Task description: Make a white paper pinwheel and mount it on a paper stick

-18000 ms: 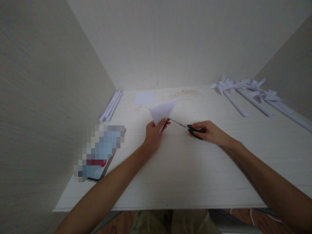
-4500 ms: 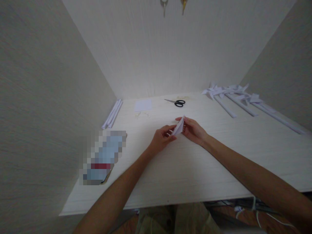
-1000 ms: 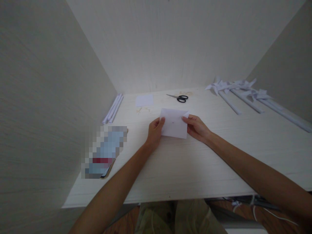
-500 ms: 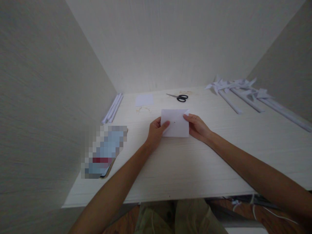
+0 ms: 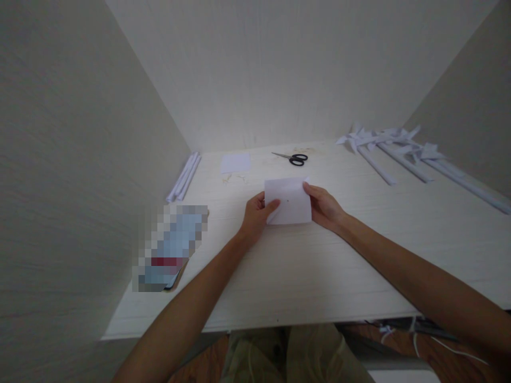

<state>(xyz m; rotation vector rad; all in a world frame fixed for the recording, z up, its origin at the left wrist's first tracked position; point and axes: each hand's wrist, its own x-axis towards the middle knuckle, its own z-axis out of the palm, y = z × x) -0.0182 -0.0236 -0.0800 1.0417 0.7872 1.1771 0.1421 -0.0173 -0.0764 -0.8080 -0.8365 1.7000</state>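
Two hands, your left hand (image 5: 254,217) and right hand (image 5: 324,206), are pinching opposite edges of the white paper (image 5: 289,201) above mid-table (image 5: 303,266); you are best keeping it taut, corners aligned.

No text, label, brand or number can be read anywhere. The white sheet of paper (image 5: 288,201) shows only one small dark dot near its middle, and the flat object (image 5: 171,249) near the pale wooden table's (image 5: 303,266) left edge is blurred out.
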